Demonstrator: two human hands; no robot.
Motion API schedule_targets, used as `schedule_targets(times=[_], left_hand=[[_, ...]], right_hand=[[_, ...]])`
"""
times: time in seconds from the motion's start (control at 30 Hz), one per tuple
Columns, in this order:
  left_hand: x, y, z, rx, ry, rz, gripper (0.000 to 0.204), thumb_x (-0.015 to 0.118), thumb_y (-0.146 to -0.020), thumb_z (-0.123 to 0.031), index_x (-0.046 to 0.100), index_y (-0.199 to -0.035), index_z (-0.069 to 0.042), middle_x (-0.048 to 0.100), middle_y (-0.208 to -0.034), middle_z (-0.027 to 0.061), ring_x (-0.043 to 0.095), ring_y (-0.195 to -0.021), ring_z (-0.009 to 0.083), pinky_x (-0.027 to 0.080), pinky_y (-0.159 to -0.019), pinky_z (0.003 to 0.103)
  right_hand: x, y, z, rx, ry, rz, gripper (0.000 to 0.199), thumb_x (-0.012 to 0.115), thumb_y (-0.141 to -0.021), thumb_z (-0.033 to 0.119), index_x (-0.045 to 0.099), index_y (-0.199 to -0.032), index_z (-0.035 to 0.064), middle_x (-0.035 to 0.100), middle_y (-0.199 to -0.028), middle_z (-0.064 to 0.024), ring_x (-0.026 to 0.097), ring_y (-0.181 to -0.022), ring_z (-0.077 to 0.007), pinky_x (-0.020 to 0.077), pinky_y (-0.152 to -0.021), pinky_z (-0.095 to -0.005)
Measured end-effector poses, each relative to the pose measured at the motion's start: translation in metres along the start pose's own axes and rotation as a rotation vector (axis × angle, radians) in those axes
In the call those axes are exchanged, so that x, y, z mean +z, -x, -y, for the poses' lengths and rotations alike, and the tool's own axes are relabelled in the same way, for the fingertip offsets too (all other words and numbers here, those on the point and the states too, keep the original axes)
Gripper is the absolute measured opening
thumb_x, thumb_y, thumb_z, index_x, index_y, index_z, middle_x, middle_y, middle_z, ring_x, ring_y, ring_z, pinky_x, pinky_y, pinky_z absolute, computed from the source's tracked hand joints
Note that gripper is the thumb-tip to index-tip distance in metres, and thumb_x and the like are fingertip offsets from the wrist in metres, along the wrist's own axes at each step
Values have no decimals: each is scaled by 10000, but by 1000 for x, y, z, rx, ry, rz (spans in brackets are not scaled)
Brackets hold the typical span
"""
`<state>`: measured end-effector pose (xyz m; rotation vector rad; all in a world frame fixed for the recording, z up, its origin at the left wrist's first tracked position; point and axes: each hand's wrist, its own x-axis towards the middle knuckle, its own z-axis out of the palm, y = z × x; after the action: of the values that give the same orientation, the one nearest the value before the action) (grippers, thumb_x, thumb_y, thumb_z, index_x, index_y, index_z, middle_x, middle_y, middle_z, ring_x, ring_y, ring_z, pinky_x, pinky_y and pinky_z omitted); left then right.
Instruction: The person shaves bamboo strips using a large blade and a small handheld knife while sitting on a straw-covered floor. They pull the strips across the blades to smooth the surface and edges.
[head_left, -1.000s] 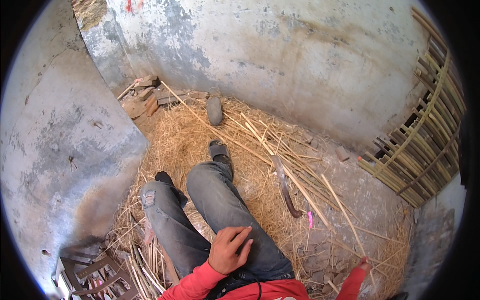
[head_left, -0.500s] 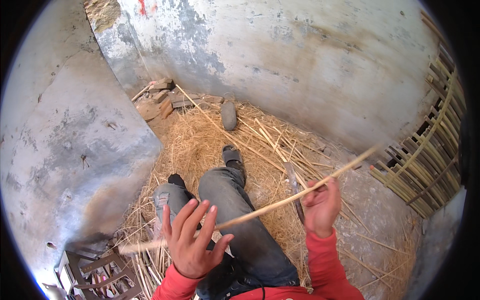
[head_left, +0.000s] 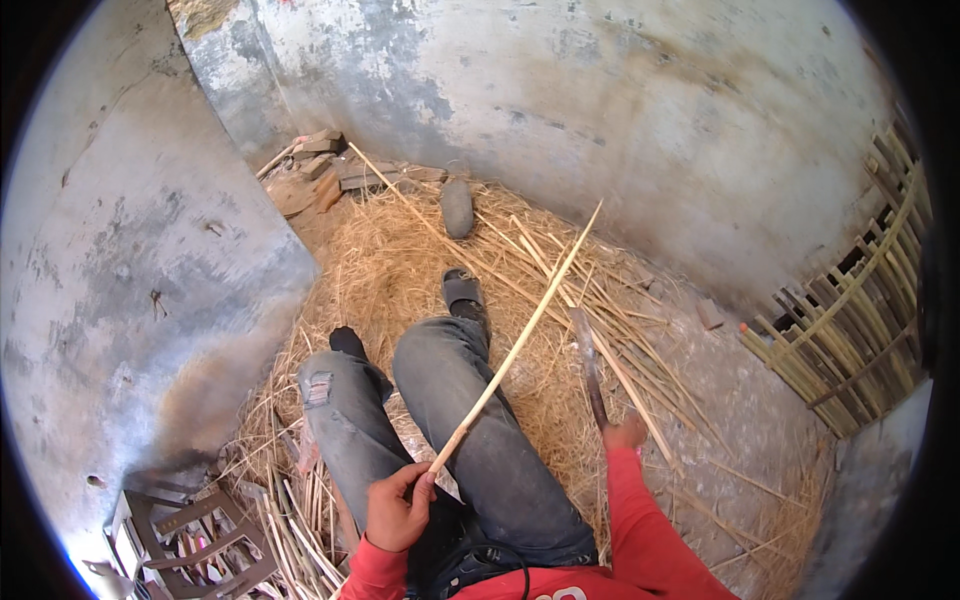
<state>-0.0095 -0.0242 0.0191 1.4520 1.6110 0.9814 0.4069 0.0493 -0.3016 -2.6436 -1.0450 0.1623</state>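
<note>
Straw [head_left: 370,255] is strewn over the floor [head_left: 725,385] below flaking walls [head_left: 560,140]. Scraps [head_left: 195,543] are seen within a brown frame [head_left: 190,511]. The red top [head_left: 660,540] is printed in white. Over the jeans [head_left: 440,370], a pale stick [head_left: 521,340] is pinched by the left hand [head_left: 395,510]; a knife's handle [head_left: 597,400] is touched by the right hand [head_left: 625,433], its grip unclear.

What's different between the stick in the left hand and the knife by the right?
Colour: the stick is pale yellow; the knife has a grey blade and a dark handle.
Length: the stick looks longer than the knife.
Pose: the stick slants up from the left hand; the knife's handle end is at the right hand, its grip unclear.
Both are long and thin.
</note>
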Motion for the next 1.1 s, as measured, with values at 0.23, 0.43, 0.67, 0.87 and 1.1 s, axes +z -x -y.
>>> schedule_targets(times=[0.23, 0.43, 0.67, 0.87, 1.1], left_hand=[[-2, -3, 4, -93, 68, 25, 194, 646, -1002, -106, 717, -1093, 50, 670, -680, 49, 631, -623, 89, 487, -584, 247], [2, -7, -2, -75, 115, 57, 197, 616, -1024, -113, 701, -1081, 55, 631, -694, 13, 567, -619, 63, 440, -569, 231], [8, -11, -7, -100, 150, 42, 207, 620, -1025, -121, 695, -1104, 55, 639, -717, 8, 580, -642, 63, 456, -597, 224], [15, -18, -2, -91, 270, 28, 216, 637, -1018, -116, 683, -1135, 61, 664, -793, 10, 602, -705, 64, 477, -644, 224], [18, -23, -11, -83, 286, 67, 201, 647, -1012, -111, 690, -1103, 62, 669, -806, 14, 607, -713, 68, 483, -652, 228]], right_hand=[[-2, 130, -184, 221, 192, 333, 710, 736, -823, 240, 471, -1444, 23, 552, -1288, -297, 510, -1284, -445, 417, -1091, -498], [3, 157, -181, 107, 136, 30, 585, 745, -818, 195, 536, -1335, 18, 582, -1180, -262, 563, -1154, -453, 466, -980, -521], [43, 74, -141, 125, -38, 56, 473, 741, -839, 167, 576, -1267, 52, 611, -1178, -254, 600, -1122, -444, 492, -955, -524], [56, 42, -136, 254, 28, 214, 467, 714, -876, 152, 525, -1287, 35, 610, -1161, -270, 628, -1111, -440, 510, -939, -518], [71, 26, -185, 382, -112, 141, 492, 745, -837, 124, 530, -1270, 34, 670, -1111, -277, 664, -1059, -455, 526, -923, -505]])
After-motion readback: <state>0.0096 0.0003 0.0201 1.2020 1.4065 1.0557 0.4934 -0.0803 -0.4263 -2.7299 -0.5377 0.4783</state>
